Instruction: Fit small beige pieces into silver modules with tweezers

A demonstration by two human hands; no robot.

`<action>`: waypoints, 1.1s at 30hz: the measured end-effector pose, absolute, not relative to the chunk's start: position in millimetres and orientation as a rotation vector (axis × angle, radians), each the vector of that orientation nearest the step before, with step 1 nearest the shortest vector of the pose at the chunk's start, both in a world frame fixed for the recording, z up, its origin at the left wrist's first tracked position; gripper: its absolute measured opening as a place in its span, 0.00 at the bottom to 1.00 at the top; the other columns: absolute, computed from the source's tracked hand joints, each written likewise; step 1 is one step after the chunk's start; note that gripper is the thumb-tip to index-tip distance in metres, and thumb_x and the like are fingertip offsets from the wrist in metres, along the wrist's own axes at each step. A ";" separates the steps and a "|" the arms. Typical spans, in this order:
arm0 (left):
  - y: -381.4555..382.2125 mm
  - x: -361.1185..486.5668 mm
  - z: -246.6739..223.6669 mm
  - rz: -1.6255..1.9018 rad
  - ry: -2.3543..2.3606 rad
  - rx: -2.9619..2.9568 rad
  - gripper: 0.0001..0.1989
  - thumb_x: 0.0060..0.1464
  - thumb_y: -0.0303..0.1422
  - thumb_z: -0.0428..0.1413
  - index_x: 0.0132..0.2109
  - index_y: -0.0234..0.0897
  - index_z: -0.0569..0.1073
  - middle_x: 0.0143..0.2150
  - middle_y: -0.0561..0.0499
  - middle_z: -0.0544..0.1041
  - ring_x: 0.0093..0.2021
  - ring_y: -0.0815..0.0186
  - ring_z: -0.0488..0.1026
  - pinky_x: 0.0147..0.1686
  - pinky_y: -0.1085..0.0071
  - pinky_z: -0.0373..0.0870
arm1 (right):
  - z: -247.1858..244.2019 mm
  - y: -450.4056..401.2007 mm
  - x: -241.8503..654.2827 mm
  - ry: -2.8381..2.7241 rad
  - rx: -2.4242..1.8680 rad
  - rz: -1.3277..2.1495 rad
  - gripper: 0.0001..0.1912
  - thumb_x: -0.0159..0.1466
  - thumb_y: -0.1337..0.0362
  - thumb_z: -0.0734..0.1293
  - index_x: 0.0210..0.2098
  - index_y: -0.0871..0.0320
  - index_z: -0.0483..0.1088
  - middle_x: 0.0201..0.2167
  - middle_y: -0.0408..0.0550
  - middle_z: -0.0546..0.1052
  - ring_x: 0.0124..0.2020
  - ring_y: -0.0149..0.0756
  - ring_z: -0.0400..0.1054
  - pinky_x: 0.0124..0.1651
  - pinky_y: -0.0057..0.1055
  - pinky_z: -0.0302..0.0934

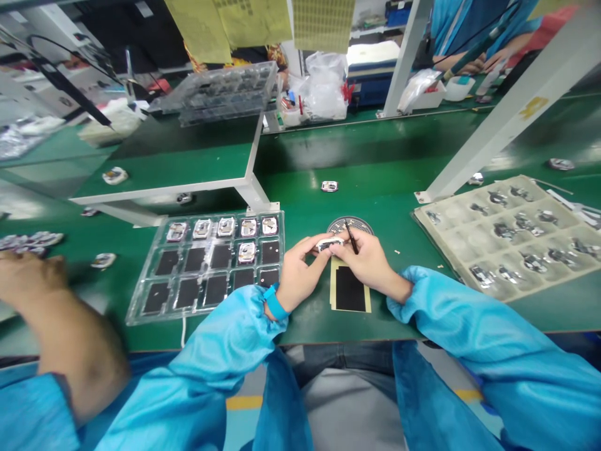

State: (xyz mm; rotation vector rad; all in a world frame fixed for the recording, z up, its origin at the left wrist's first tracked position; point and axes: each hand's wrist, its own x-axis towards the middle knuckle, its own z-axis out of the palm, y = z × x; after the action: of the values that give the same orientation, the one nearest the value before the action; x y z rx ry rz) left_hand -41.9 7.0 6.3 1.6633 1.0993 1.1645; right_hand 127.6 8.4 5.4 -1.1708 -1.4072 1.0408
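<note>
Both hands meet over the middle of the bench. Between its thumb and fingers, my left hand (304,266) grips a small white-rimmed device housing (330,243), held tilted. My right hand (369,257) also touches the housing's right side with its thumb, and a thin black pair of tweezers (351,237) sticks up from its fingers. Just behind the hands lies a round dark dish (361,224) with small pale bits on it, partly hidden. Under my right hand is a black rectangular sheet (350,289) on a yellowish backing.
Left, a clear compartment tray (145,269) holds several similar housings and black pads. Right, a pale tray (455,241) carries several small metal parts. One housing (329,186) lies beyond the dish. A raised shelf (188,153) stands back left. A co-worker's arm (70,332) reaches in from the left.
</note>
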 end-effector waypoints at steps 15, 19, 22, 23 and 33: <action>17.3 -43.6 5.7 1.091 1.131 1.628 0.14 0.60 0.34 0.61 0.51 0.39 0.82 0.46 0.47 0.82 0.39 0.64 0.76 0.41 0.68 0.73 | 13.4 19.8 144.9 -1.655 -1.159 0.654 0.09 0.65 0.57 0.72 0.39 0.55 0.77 0.36 0.48 0.79 0.38 0.40 0.73 0.44 0.36 0.67; 14.7 -45.7 7.8 1.093 1.179 1.724 0.13 0.60 0.33 0.61 0.51 0.39 0.82 0.39 0.50 0.80 0.33 0.67 0.71 0.36 0.70 0.70 | 17.9 20.0 152.9 -1.712 -1.147 0.593 0.09 0.70 0.60 0.67 0.35 0.55 0.76 0.34 0.47 0.79 0.35 0.38 0.72 0.43 0.37 0.67; 14.3 -46.8 8.6 1.093 1.159 1.820 0.12 0.61 0.33 0.60 0.51 0.41 0.82 0.40 0.50 0.79 0.35 0.67 0.71 0.36 0.70 0.68 | 18.0 18.9 155.2 -1.748 -1.070 0.535 0.06 0.69 0.61 0.68 0.39 0.54 0.77 0.38 0.49 0.80 0.40 0.40 0.74 0.47 0.39 0.68; 14.3 -47.0 8.4 1.088 1.142 1.850 0.12 0.62 0.32 0.59 0.52 0.42 0.82 0.40 0.49 0.80 0.36 0.66 0.71 0.37 0.70 0.68 | 16.9 18.2 155.2 -1.775 -1.027 0.528 0.06 0.68 0.61 0.69 0.41 0.54 0.77 0.39 0.50 0.80 0.42 0.41 0.74 0.48 0.40 0.68; 14.2 -47.7 3.8 1.022 1.153 1.887 0.14 0.63 0.32 0.58 0.54 0.42 0.80 0.38 0.50 0.77 0.34 0.67 0.69 0.36 0.71 0.66 | 0.8 19.1 157.7 -1.971 -0.903 0.495 0.09 0.69 0.60 0.70 0.48 0.49 0.78 0.41 0.50 0.77 0.43 0.41 0.73 0.46 0.39 0.70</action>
State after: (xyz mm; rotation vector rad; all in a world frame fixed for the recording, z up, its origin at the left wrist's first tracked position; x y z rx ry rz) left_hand -47.7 14.2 3.8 1.8867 1.1530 1.0220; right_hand 157.7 19.1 0.8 -0.9029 -1.9707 0.4950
